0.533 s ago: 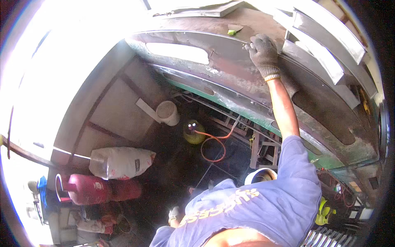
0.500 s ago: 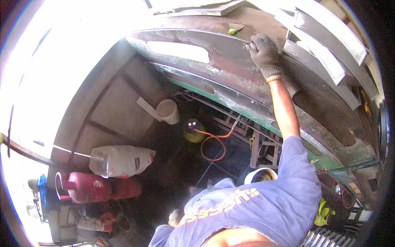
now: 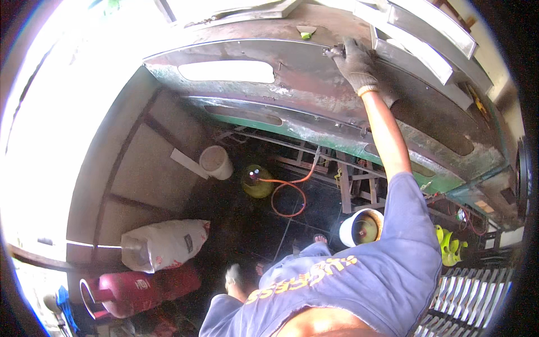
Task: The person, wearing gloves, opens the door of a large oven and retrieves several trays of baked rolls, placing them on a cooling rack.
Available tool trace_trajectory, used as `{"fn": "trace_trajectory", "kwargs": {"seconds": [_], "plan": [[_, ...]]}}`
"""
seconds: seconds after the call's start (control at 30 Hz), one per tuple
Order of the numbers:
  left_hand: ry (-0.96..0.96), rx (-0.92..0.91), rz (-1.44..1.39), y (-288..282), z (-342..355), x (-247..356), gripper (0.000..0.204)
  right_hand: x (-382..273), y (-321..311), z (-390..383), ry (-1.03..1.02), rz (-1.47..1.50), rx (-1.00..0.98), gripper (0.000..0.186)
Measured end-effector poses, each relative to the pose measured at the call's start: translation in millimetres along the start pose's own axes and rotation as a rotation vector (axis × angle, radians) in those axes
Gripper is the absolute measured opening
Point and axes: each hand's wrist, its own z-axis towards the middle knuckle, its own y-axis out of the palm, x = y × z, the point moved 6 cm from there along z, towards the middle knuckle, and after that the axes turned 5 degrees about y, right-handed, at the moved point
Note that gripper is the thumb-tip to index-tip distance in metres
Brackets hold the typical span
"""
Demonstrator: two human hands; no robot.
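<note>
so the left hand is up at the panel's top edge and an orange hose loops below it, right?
Not quite: in the head view, it is the right hand that is up at the top edge of the panel; an orange hose does loop below it.

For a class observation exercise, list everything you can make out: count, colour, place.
Metal panel: one, brown, grey and green, upper middle
Scraper-like tool: one, lime and grey, above panel
Tank: one, yellowish, floor
Hose: one, orange, looped beside tank
Buckets: two, white, left and right of tank
Sack: one, whitish, left
Cylinder: at least one, pink, lower left
Curved metal pieces: several, silvery, upper right
Slats: several, silvery, lower right
Unclear item: one, lime, right
Shirt: one, blue, lower middle
Left hand: one, pale-gloved, lower middle
Right hand: one, grey-gloved, panel's upper edge
</note>
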Motion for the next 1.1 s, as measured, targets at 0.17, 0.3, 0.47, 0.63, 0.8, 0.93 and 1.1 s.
{"fn": "trace_trajectory", "kwargs": {"seconds": [0.17,0.3,0.47,0.63,0.8,0.93,1.1], "plan": [[0.067,0.159,-1.264,-126.6,48.5,94.0,0.032,37.6,15.9,-2.3,0.101,-0.159,0.049,0.028],[-0.121,0.315,-1.112,-115.0,62.7,23.3,0.053,15.1,19.8,-5.3,0.065,0.001,0.041,0.036],[-0.163,0.010,-0.229,-9.0,12.6,-35.3,0.047,11.3,-17.9,-32.1,-0.113,0.002,-0.008,0.059],[-0.195,-0.363,0.074,56.5,-47.4,-64.3,0.045,-0.7,-41.6,-46.5,-0.134,-0.287,-0.203,0.063],[-0.029,-0.352,0.080,37.3,-30.4,-66.3,0.046,-16.0,-30.8,-70.3,-0.086,-0.361,-0.323,0.044],[0.085,-0.286,-0.011,3.2,2.1,-72.7,0.046,-46.9,-35.7,-129.0,-0.059,-0.275,-0.420,0.039],[-0.056,-0.161,-0.525,-68.0,32.8,-63.4,0.046,-77.2,-30.1,-241.4,0.026,-0.450,-0.731,0.034]]}}
